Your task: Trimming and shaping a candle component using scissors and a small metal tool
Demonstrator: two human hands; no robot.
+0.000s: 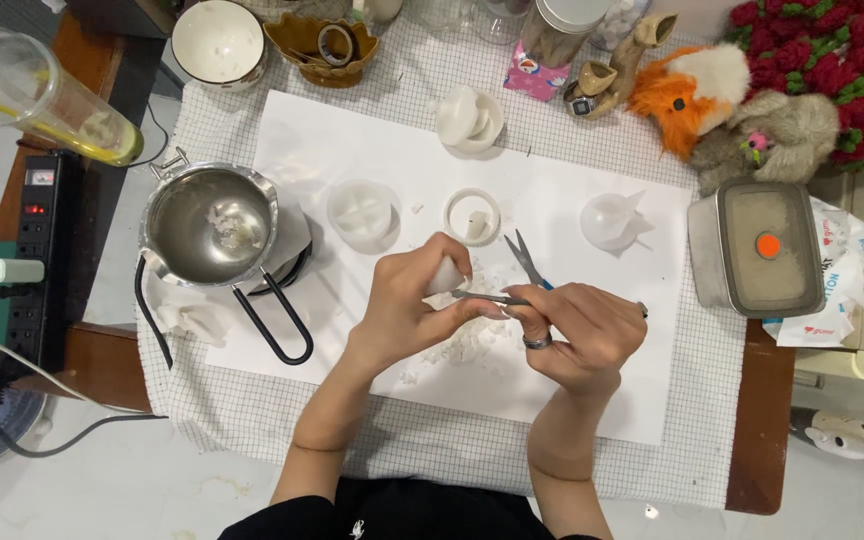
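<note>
Holding a white wax chunk (445,275) pinched in the left hand (402,305), right hand (577,330) curled tight around scissors (512,285), blades open against the chunk, above the white paper (352,140) mid-tabletop.

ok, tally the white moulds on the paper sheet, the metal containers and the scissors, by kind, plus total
White moulds on the paper sheet: 4
Metal containers: 2, the melting pot and the lidded tin
Scissors: 1, in the right hand; the left hand holds a white wax piece
Total: 7
</note>
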